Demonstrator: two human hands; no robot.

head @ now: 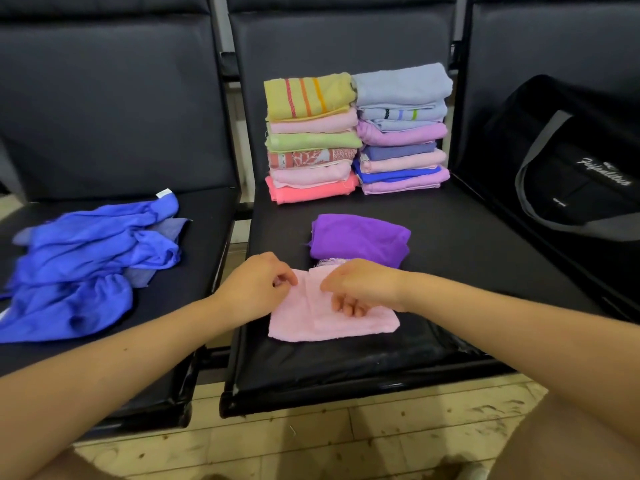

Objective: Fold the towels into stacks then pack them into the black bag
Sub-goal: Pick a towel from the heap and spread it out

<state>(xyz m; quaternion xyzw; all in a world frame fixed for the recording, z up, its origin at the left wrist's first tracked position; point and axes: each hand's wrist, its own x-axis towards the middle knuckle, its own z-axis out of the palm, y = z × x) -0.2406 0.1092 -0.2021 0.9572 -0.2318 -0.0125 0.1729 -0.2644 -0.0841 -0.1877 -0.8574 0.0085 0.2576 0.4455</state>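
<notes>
While the pink towel [332, 315] sits at about 6 o'clock on the middle seat [467, 258], both hands are working its far edge. The left hand [258, 284] has its fingers curled and looks to be pinching the top left corner, and the right hand [360, 284] is bent over the top middle with fingertips tucked down onto or under a fold, so I'd say it's gripping cloth too, though the exact pinch is hidden.

The bit that matters: the towel's long axis runs 9 to 3 o'clock, and it lies toward 6 o'clock from the fingers, so the next fold probably comes toward the person or across along that crease down the middle. Both hands are right on it, neither nearer really.

It looks like soft fuzzy terry, thin, floppy, already a rough rectangle. Just beyond it at 12 o'clock is a folded purple towel [360, 239], smoother and puffier. Further back at 12 are two neat stacks, the warm-coloured stack [311, 140] and the blue and lilac stack [401, 129], touching side by side. At 9 o'clock on the next seat is a crumpled heap of blue cloth [86, 268], shinier, not folded yet. The black bag [571, 168] slumps at 2 o'clock with grey straps, so packing is still a way off, I reckon.
</notes>
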